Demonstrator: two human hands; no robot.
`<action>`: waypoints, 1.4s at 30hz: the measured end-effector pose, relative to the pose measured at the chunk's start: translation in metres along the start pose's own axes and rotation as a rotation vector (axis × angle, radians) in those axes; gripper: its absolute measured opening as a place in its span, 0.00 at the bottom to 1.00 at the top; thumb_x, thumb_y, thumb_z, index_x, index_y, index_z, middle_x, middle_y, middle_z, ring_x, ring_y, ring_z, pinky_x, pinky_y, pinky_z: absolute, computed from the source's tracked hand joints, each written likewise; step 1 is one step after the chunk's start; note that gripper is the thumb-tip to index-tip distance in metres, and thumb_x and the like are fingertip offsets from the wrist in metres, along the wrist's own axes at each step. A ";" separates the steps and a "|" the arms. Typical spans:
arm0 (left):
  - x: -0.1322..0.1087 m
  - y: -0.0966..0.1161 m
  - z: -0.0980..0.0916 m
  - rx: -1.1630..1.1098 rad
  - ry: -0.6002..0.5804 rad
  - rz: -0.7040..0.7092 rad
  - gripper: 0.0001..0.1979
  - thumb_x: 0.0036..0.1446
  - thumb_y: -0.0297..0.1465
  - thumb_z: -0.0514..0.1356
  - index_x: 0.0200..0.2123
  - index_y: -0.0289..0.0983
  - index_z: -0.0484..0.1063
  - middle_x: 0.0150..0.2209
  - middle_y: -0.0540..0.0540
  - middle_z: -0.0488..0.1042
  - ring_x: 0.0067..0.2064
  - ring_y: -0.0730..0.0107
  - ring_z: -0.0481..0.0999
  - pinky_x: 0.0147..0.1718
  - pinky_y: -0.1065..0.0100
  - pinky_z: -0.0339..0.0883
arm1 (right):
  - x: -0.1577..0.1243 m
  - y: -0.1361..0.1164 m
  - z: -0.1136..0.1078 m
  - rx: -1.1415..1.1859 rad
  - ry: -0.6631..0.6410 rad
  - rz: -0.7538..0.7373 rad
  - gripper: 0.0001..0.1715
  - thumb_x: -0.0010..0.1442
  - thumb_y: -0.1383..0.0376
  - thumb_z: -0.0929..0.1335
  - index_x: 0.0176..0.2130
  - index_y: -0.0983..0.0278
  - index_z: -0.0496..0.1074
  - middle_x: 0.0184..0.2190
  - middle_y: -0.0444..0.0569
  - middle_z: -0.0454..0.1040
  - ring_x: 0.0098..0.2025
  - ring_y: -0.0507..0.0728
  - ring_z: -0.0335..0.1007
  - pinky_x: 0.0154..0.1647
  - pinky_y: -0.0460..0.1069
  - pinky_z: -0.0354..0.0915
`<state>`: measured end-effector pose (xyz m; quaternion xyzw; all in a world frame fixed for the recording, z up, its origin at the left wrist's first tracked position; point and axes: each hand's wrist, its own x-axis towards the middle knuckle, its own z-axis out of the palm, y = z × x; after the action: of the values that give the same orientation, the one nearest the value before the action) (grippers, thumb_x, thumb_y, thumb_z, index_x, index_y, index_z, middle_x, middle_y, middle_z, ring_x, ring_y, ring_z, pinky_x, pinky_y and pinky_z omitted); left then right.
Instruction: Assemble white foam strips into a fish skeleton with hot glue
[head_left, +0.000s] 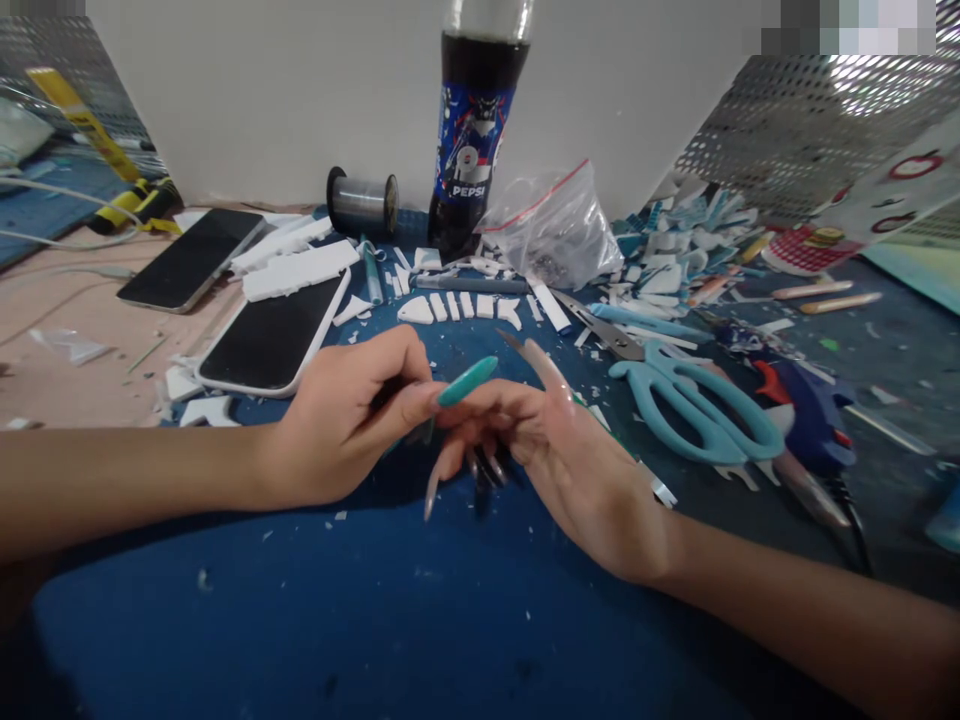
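Observation:
My left hand [352, 415] comes in from the left with its fingers curled; a long teal nail [469, 381] points right from its thumb. Whatever its fingertips pinch is hidden. My right hand [562, 440] meets it near the middle, palm partly turned up and fingers bent, with long pale and dark nails. The fingers of both hands touch or overlap, and I cannot make out an object between them. Behind the hands, small white cut pieces [465, 307] lie in a row on the blue mat [420, 620].
Two phones [262, 335] and white foam strips [300, 270] lie left. Behind stand a spool [363, 204], a Pepsi bottle [474, 150] and a clear bag [559, 230]. Blue scissors [694, 405], a glue gun [810, 410] and scraps [667, 260] lie right.

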<state>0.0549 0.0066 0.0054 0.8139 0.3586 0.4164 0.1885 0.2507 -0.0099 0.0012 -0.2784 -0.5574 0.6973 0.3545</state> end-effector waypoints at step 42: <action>0.011 -0.017 0.003 0.912 -0.412 0.623 0.10 0.59 0.22 0.50 0.28 0.35 0.68 0.21 0.47 0.68 0.28 0.63 0.66 0.23 0.64 0.52 | 0.008 0.002 -0.001 0.224 0.350 0.014 0.22 0.67 0.67 0.63 0.21 0.65 0.69 0.14 0.40 0.65 0.16 0.44 0.57 0.20 0.40 0.57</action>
<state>0.0544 0.0257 -0.0004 0.9439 0.2013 0.0890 -0.2461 0.2467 -0.0033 -0.0008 -0.3581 -0.4041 0.6984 0.4699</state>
